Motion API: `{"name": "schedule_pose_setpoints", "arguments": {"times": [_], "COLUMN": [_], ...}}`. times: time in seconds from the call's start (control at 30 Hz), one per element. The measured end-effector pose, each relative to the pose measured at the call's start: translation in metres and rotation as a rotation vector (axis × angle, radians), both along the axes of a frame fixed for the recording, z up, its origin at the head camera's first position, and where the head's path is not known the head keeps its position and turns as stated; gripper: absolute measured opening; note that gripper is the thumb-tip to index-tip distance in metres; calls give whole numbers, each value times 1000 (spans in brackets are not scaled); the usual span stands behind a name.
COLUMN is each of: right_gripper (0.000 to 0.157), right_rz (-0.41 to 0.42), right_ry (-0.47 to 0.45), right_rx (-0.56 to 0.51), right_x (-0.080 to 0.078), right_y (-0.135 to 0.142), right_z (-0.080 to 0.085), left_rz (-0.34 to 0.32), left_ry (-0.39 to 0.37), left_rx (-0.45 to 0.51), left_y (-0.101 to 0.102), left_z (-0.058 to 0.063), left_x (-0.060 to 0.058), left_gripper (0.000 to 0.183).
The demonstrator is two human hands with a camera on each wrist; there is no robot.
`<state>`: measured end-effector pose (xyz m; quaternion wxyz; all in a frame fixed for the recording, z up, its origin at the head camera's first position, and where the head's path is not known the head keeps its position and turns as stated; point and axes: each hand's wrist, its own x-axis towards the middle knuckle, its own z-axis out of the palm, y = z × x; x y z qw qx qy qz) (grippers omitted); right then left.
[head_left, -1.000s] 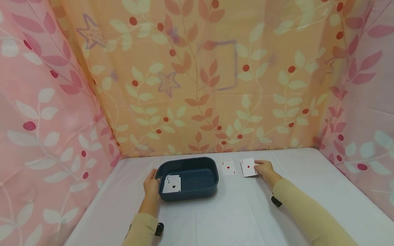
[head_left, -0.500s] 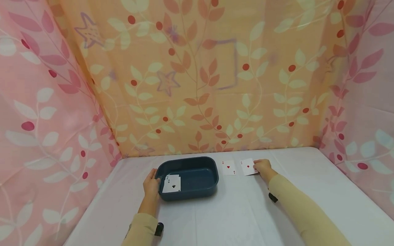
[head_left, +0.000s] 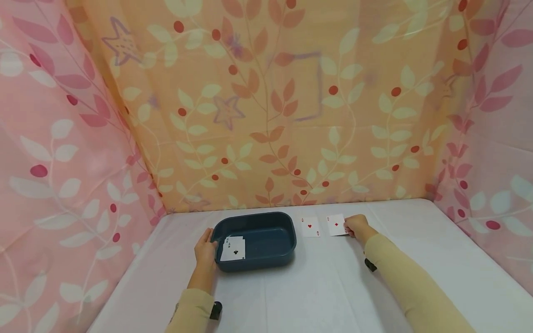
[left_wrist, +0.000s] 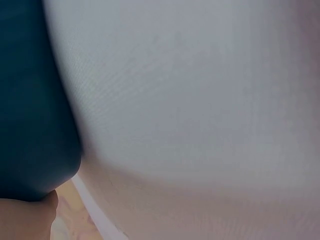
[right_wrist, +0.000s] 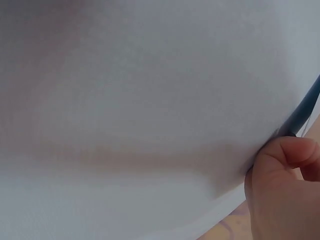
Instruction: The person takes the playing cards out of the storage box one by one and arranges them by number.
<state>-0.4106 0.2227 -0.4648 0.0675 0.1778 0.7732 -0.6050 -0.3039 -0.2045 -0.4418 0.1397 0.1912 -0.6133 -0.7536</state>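
My left hand point(head_left: 205, 249) grips the left end of a dark blue rectangular dish point(head_left: 266, 264), thumb at the rim and fingers along the outer side. Overlapping playing cards lie face up in the dish's left part, an ace of clubs point(head_left: 232, 249) on top. To the right of the dish, an ace of hearts point(head_left: 310, 227) lies face up on the white cloth. Beside it is an ace of diamonds point(head_left: 335, 225), whose right edge my right hand point(head_left: 358, 226) pinches. In the right wrist view, thumb and forefinger point(right_wrist: 295, 150) are bent close together near a dark blue strip.
A white cloth point(head_left: 316, 286) covers the table. Behind it hangs an orange leaf-patterned curtain point(head_left: 266, 115); pink curtains point(head_left: 75, 185) enclose both sides. The left wrist view shows mostly cloth and the dish's dark side point(left_wrist: 35, 110).
The ace of diamonds has settled slightly lower and flatter, and the fingers of my right hand have drawn in at its edge. My left hand and the dish stay put.
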Motion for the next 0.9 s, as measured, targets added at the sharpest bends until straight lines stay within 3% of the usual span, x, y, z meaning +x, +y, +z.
{"name": "schedule_pose_setpoints", "arguments": {"times": [0.17,0.43,0.7,0.9], "right_gripper": [36,9,43,48], "right_rz": [9,2,-13,18], "right_ry": [-7,1,40,83], "right_rx": [3,-40,-47,-87], "right_x": [-5,2,18,25], "right_y": [3,4,2,9], "right_z": [-3,-2,12,24], "left_rz": [-6,10,9,3], "left_ry": [17,4,7,5], "left_rx": [-3,1,-14,-2], "left_y": [1,1,0,1], "left_z": [1,1,-2,-2], "left_x": [1,2,2,1], "left_gripper": [62,60,61,61]}}
